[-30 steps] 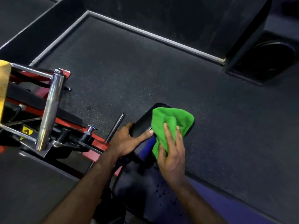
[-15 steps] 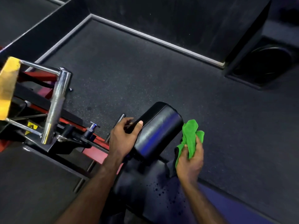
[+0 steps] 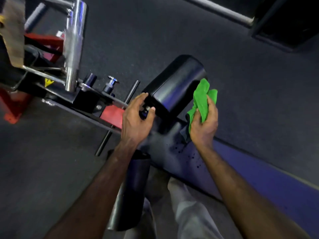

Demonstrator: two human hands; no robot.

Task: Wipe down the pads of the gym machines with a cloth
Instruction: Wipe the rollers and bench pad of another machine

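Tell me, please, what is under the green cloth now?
The right hand grips the green cloth from below, beside the black roller pad. The palm and whatever lies beneath the cloth are covered, so I cannot see them.

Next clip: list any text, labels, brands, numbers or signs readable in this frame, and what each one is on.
No readable words, brands or numbers.
Yellow warning sticker on the machine frame, beside the chrome post: a sign only, its symbol too blurred to read.
Roller pad, green cloth: no print visible.
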